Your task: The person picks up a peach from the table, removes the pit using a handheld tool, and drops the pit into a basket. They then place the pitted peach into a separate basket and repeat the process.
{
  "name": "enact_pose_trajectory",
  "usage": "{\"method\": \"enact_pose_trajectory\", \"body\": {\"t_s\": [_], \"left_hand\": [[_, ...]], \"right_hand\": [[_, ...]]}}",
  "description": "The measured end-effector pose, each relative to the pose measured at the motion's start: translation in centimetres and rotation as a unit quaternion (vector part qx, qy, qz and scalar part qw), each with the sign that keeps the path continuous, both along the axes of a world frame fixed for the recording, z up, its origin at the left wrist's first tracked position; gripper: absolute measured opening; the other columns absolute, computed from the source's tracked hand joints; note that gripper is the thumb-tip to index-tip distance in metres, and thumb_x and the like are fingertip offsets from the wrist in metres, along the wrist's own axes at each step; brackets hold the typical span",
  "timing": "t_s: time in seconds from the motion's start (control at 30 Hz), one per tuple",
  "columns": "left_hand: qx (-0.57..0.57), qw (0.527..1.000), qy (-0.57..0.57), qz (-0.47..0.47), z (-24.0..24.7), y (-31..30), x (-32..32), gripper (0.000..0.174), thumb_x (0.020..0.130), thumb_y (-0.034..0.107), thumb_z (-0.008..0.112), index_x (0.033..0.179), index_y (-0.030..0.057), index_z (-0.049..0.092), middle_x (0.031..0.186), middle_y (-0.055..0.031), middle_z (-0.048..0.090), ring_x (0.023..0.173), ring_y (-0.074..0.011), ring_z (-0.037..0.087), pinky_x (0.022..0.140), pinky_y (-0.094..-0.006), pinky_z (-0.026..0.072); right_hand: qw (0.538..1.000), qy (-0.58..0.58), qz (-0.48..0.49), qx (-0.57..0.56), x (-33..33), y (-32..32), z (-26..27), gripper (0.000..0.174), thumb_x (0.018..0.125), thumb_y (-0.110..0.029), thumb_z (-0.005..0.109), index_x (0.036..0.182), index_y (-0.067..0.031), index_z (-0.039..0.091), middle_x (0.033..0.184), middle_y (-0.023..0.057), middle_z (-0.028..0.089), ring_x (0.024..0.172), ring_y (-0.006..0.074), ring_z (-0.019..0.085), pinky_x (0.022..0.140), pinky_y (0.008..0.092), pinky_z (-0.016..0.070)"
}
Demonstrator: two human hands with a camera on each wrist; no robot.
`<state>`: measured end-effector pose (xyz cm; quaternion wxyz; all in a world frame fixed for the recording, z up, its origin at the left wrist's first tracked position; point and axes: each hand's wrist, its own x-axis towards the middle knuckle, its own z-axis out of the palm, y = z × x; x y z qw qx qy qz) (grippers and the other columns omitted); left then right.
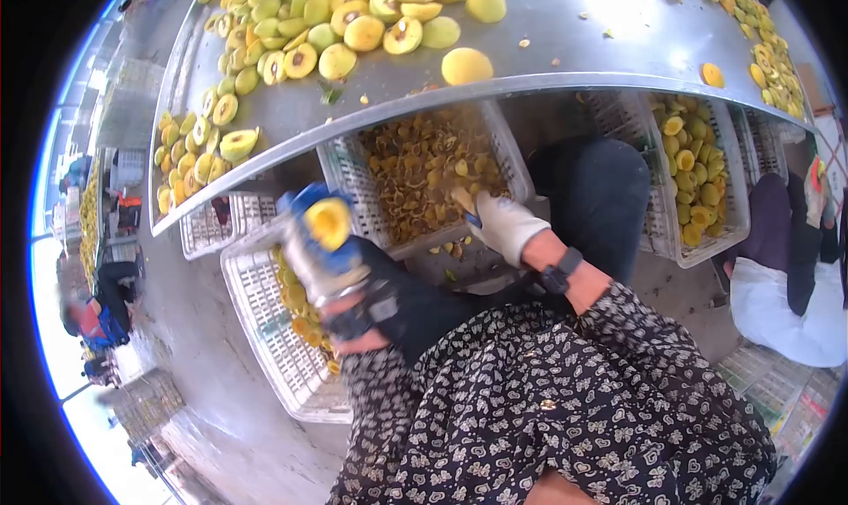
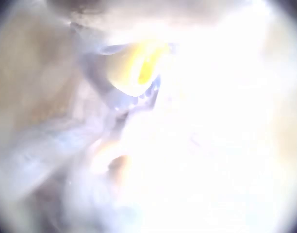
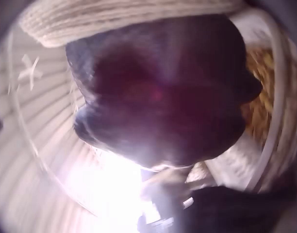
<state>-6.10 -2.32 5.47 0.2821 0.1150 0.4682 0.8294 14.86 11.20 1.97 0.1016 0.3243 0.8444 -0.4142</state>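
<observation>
My left hand (image 1: 322,249), in a white glove with blue-coated fingers, holds a hollowed yellow apricot half (image 1: 328,223) above a crate at the left. In the left wrist view the same apricot half (image 2: 134,70) sits among the blue fingers, blurred and overexposed. My right hand (image 1: 508,227), gloved likewise, grips a short tan wooden handle (image 1: 462,199) over the near right side of the middle crate (image 1: 402,244). That crate bears brown pits and scraps. In the right wrist view, the dark coated fingers (image 3: 163,97) are curled; the tool's working end is hidden.
A metal table (image 1: 565,37) with heaped apricot halves (image 1: 300,19) spans the top, its raised edge above the crates. A left crate (image 1: 265,328) and a right crate (image 1: 738,231) contain apricot halves. My knee (image 1: 596,196) stands between crates. Another person (image 1: 786,302) sits at the right.
</observation>
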Motion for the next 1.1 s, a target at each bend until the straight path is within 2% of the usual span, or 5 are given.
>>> {"method": "enact_pose_trajectory", "body": {"t_s": [0.2, 0.4, 0.67, 0.9, 1.1], "left_hand": [[-0.544, 0.765, 0.232, 0.254, 6.0, -8.6, -4.1, 0.026, 0.083, 0.004, 0.061, 0.107, -0.0055, 0.059, 0.1, -0.0086, 0.063, 0.088, -0.0154, 0.06, 0.08, -0.027, 0.0489], [-0.311, 0.904, 0.294, 0.017, 7.7, 5.3, -1.8, 0.035, 0.081, -0.003, 0.06, 0.116, -0.0044, 0.055, 0.104, -0.0104, 0.063, 0.094, -0.0167, 0.06, 0.086, -0.0276, 0.0466], [-0.615, 0.413, 0.612, -0.278, 8.4, 25.2, 7.0, 0.059, 0.073, 0.047, 0.069, 0.104, -0.0023, 0.057, 0.097, -0.0223, 0.063, 0.092, -0.0342, 0.061, 0.079, -0.0383, 0.0477], [-0.302, 0.867, 0.285, -0.276, 5.7, 21.0, 2.7, 0.049, 0.079, 0.025, 0.07, 0.115, -0.0021, 0.052, 0.098, -0.01, 0.062, 0.089, -0.0152, 0.059, 0.074, -0.0279, 0.05], [0.172, 0.943, -0.165, -0.234, 6.6, 12.1, 2.6, 0.053, 0.089, 0.029, 0.052, 0.131, -0.001, 0.037, 0.121, -0.0218, 0.05, 0.117, -0.0362, 0.047, 0.099, -0.0526, 0.0387]], "right_hand": [[0.999, -0.042, 0.013, 0.02, 0.9, 0.5, -0.3, 0.024, 0.086, -0.014, 0.047, 0.104, -0.002, 0.055, 0.093, 0.0207, 0.063, 0.085, 0.0328, 0.062, 0.075, 0.0389, 0.0477], [1.0, -0.007, -0.011, -0.025, 1.9, 0.7, -0.7, 0.024, 0.086, -0.018, 0.048, 0.096, 0.0031, 0.054, 0.089, 0.0222, 0.063, 0.082, 0.0346, 0.062, 0.072, 0.0413, 0.0469], [0.997, -0.02, -0.048, -0.058, 1.6, 0.7, -1.6, 0.026, 0.085, -0.022, 0.053, 0.097, 0.0006, 0.055, 0.087, 0.0211, 0.063, 0.08, 0.035, 0.063, 0.07, 0.0434, 0.0479], [0.997, 0.039, -0.045, -0.055, 1.8, 0.4, -2.4, 0.028, 0.084, -0.024, 0.056, 0.097, -0.0002, 0.053, 0.085, 0.0209, 0.063, 0.078, 0.0365, 0.062, 0.068, 0.0445, 0.0479], [0.981, 0.04, -0.115, -0.154, 1.6, 1.5, 1.3, 0.03, 0.087, -0.024, 0.049, 0.099, 0.0023, 0.055, 0.08, 0.02, 0.063, 0.072, 0.0351, 0.062, 0.064, 0.0413, 0.0484]]}}
